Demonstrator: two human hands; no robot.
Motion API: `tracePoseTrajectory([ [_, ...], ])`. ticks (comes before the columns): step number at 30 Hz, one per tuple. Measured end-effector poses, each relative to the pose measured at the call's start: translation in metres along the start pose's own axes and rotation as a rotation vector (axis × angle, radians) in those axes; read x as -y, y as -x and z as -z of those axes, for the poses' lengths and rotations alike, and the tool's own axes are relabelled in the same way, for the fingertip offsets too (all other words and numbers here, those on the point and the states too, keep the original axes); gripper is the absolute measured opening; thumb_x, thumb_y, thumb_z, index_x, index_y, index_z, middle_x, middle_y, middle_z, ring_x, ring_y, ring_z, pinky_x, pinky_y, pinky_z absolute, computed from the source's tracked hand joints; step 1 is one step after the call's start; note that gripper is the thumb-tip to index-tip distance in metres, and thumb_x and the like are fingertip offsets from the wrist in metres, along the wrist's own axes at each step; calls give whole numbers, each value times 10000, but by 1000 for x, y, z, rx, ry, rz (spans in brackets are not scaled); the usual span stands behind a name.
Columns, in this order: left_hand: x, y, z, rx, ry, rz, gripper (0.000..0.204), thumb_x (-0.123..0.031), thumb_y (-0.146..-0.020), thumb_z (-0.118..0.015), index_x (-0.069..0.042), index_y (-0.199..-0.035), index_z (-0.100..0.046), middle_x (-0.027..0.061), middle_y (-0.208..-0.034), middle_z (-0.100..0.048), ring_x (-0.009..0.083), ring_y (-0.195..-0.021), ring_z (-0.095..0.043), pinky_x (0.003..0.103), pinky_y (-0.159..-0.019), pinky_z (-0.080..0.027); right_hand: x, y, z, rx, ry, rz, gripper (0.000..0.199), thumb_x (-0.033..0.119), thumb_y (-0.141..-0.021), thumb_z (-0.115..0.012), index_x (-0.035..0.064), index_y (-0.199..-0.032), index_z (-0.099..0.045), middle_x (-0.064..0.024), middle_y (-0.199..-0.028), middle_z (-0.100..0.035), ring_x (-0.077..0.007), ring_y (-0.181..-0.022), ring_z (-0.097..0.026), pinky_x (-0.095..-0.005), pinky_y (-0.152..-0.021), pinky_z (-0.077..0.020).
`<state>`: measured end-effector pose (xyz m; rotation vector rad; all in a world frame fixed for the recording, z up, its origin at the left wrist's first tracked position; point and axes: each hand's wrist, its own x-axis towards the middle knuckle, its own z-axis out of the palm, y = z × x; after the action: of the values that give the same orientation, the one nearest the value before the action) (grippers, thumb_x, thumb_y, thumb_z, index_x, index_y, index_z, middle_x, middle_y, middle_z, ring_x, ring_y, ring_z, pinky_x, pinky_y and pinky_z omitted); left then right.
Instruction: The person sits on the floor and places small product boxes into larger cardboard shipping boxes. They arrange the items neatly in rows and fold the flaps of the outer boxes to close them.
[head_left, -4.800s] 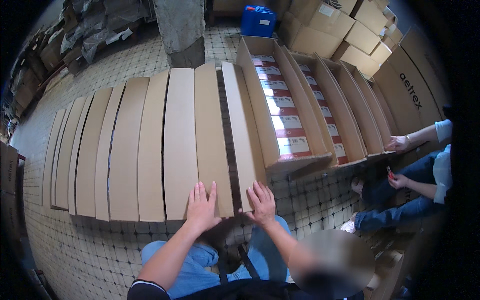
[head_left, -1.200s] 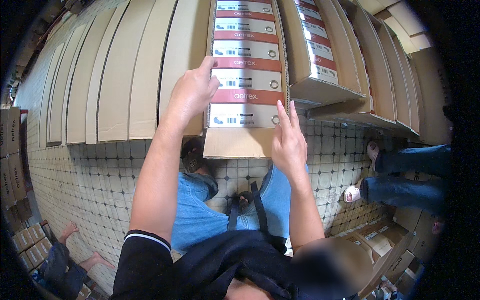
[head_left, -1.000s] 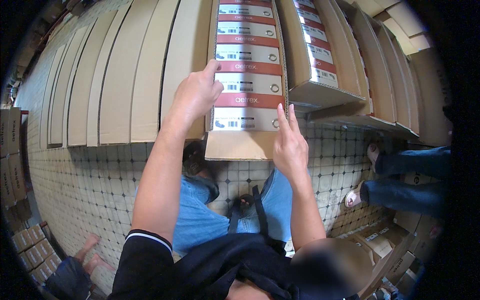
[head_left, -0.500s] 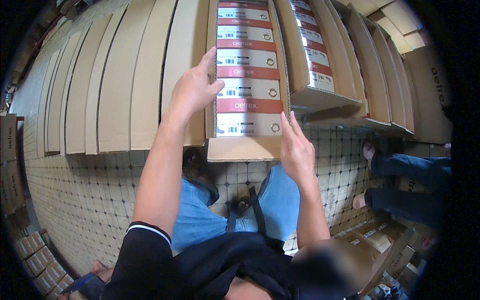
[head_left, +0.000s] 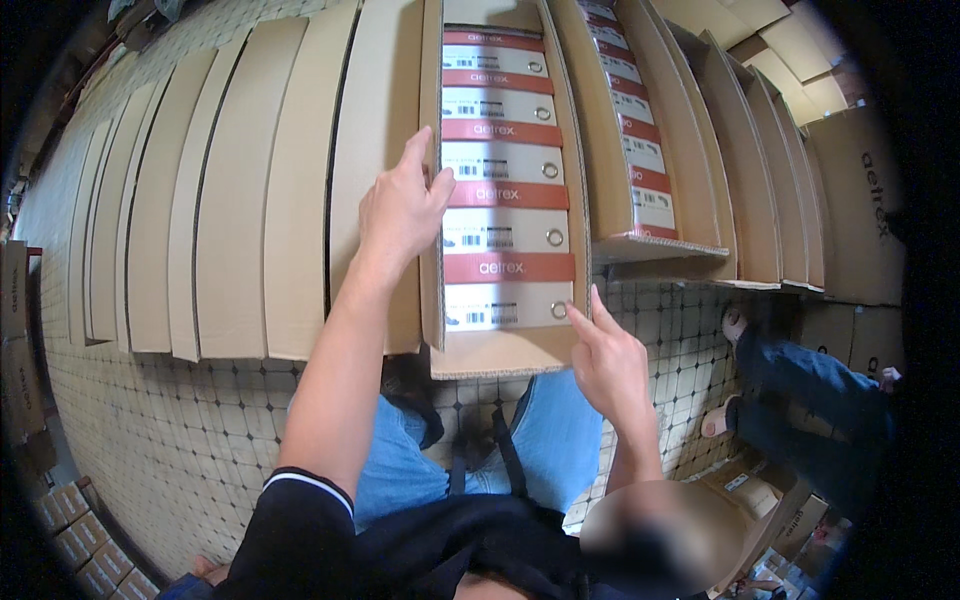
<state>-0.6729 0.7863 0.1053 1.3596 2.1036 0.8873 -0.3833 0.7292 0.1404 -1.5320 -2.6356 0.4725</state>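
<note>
A long, open cardboard carton (head_left: 505, 358) lies in front of me. Packed inside is a row of several white shoe boxes (head_left: 500, 238) with red bands, barcode labels and a round metal-ringed hole each. My left hand (head_left: 405, 210) grips the carton's left wall, its thumb over the inner side and its index finger stretched along the edge. Lower down on the opposite side, my right hand (head_left: 612, 365) straddles the right wall, one fingertip inside near the closest shoe box and another outside. Its remaining fingers are curled.
Several cardboard cartons (head_left: 235, 200) stand in a row to the left. On the right, another open carton (head_left: 665, 245) holds similar boxes, with more cartons beyond. A person's legs (head_left: 800, 370) are at the right on the tiled floor (head_left: 210, 420).
The carton, neighbouring cartons and both hands all sit lower in the picture, as the view has shifted. The carton's far end now shows more. Both hands stay on its walls.
</note>
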Motion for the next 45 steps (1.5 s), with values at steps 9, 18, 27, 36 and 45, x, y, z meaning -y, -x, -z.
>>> tracePoseTrajectory([
  [9,2,-19,1,98,24,90,618,-387,-918,-554,-88,-1450,-459,173,-866,-719,370,-902,-701,478,-851,-523,10,-78,84,347,-135,-73,551,157,-918,-582,83,-1453,-467,-237,-936,-685,-374,-856,-687,-431,-806,-527],
  [18,3,-34,1,71,38,52,625,-387,-910,-551,-77,-1444,-455,237,-784,-697,431,-836,-693,519,-806,-529,-9,-344,31,232,-1365,-289,681,457,-1048,-425,40,-1542,-210,-245,-1313,-523,-301,-1112,-601,-413,-938,-527],
  [27,5,-45,19,227,31,71,643,-276,-884,-494,-19,-1458,-364,244,-785,-680,454,-791,-670,539,-773,-515,-20,-516,-47,-143,-1954,-662,791,611,-1007,-344,86,-1562,-138,-320,-1546,-221,-446,-1397,-351,-553,-1094,-396],
  [36,3,-48,26,322,94,79,649,-276,-888,-492,21,-1450,-359,256,-772,-678,453,-776,-672,546,-782,-523,-8,-549,-46,-331,-2013,-826,778,676,-935,-393,97,-1453,-355,-247,-1362,-399,-374,-1231,-490,-468,-978,-466],
  [45,9,-49,22,296,49,21,619,-194,-894,-515,-10,-1453,-321,272,-774,-668,476,-750,-653,566,-749,-512,61,-583,129,-249,-2119,194,720,649,-930,-459,12,-1241,-581,-143,-1210,-600,-236,-887,-663,-324,-663,-535],
])
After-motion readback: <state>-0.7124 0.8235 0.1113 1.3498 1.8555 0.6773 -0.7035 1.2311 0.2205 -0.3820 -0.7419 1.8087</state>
